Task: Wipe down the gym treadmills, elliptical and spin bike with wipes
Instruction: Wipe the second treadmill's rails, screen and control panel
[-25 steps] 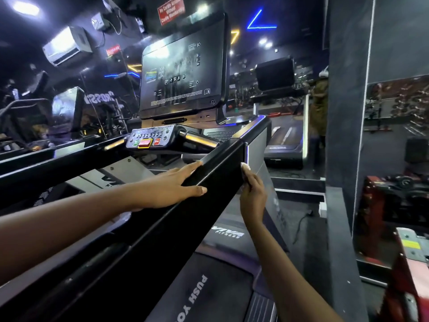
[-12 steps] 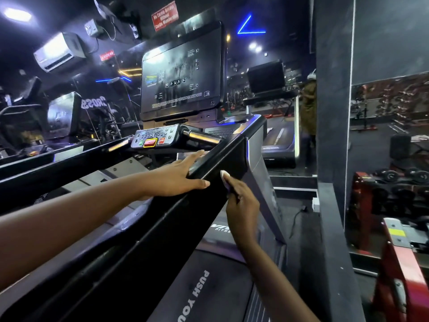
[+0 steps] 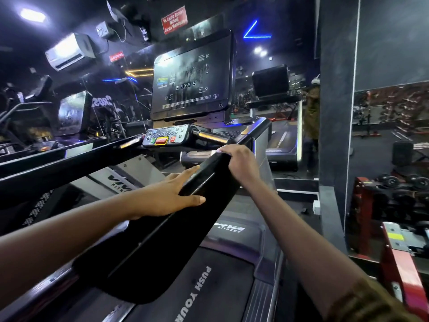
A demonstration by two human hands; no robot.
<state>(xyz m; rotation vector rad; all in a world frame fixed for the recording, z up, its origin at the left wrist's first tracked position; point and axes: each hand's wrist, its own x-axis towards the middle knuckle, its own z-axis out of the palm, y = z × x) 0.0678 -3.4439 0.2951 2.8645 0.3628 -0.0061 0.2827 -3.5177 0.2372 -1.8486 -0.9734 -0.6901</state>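
I stand on a black treadmill, its belt (image 3: pixel 216 291) below me and its dark console screen (image 3: pixel 192 77) ahead above a button panel (image 3: pixel 164 137). The wide black right handrail (image 3: pixel 162 240) slants up toward the console. My left hand (image 3: pixel 167 196) lies flat against the rail's inner face, fingers straight and thumb across the top. Further up, my right hand (image 3: pixel 241 163) is over the rail's top edge with fingers curled down. A small white bit of wipe (image 3: pixel 217 151) shows under its fingertips; the rest is hidden.
The left handrail (image 3: pixel 58 168) runs parallel on my left. A second treadmill (image 3: pixel 281 145) stands beyond, with a person (image 3: pixel 312 112) beside it. A dark pillar (image 3: pixel 334 112) and a red dumbbell rack (image 3: pixel 394 247) are close on my right. More machines fill the far left.
My right hand has risen from the rail's outer side onto its top edge, nearer the console. My left hand stays flat on the rail.
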